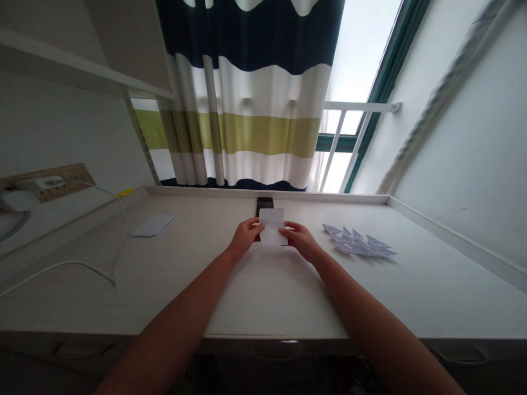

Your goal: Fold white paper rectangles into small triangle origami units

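Observation:
A small white sheet of paper [272, 226] is held up above the middle of the desk, its face toward me. My left hand [246, 237] pinches its left edge between thumb and fingers. On the opposite edge, my right hand [302, 239] grips the paper the same way. Behind the paper lies a dark phone [264, 203], partly hidden by it. Several folded white paper boats [358, 242] stand grouped to the right of my right hand. Off to the left rests a stack of white paper [153, 225].
The white desk [263, 302] has a low raised rim at the back and sides. A white cable [119, 241] runs from a wall socket [49, 182] across its left part. A striped curtain [263, 131] hangs behind, beside a window with a white railing [358, 107].

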Demonstrator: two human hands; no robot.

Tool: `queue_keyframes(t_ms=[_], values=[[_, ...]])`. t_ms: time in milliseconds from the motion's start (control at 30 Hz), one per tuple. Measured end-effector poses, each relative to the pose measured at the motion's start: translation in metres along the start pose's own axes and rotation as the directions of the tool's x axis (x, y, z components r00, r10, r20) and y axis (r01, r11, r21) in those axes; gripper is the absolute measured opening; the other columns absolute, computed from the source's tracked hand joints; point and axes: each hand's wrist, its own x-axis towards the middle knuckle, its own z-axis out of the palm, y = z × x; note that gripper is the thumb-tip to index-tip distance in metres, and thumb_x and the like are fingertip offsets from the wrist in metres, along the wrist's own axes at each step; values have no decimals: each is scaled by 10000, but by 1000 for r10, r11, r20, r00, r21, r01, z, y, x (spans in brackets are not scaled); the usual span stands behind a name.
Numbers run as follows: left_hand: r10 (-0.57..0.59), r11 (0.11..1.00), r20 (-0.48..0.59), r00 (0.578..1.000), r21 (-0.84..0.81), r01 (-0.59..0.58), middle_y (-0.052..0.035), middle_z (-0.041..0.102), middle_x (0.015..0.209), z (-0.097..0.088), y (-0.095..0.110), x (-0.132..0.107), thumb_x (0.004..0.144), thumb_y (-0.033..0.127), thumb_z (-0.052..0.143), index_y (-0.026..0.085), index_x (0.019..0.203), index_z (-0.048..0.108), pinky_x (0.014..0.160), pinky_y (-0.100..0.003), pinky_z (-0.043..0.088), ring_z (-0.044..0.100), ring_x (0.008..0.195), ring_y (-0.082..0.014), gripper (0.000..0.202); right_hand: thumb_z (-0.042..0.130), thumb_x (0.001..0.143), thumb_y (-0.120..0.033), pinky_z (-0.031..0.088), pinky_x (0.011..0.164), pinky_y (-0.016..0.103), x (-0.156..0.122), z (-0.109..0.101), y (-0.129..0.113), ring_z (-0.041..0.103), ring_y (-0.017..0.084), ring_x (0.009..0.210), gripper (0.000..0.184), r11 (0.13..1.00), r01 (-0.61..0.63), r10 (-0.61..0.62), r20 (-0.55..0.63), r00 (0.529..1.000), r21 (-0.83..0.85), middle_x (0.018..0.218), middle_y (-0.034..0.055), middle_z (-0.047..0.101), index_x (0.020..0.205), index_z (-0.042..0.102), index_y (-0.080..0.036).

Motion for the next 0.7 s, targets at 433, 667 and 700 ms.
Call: queue_keyframes(t_ms=[433,667,700], values=[[40,997,113,993,-71,-32,-48,626,788,-1,0,-3,645,259,617,136,853,618,624,-277,505,587,667,-127,243,589,664,-119,527,619,263,-6,-2,-5,589,124,673,101,988,31,-36,33,999,150,716,17,626,741,620,-176],[19,998,119,993,-64,-11,-65,599,769,0,3,-6,711,325,521,115,769,614,623,-289,502,574,657,-129,237,538,721,-255,472,515,212,-6,-2,-4,554,105,604,152,999,43,-44,28,999,18,672,31,602,714,652,-154],[17,998,122,992,-58,-10,-59,592,770,1,3,-6,695,327,552,117,778,605,633,-295,505,572,662,-128,232,569,702,-284,451,483,201,-6,-1,-3,538,95,577,145,998,56,-55,24,998,-22,668,21,598,710,647,-162]])
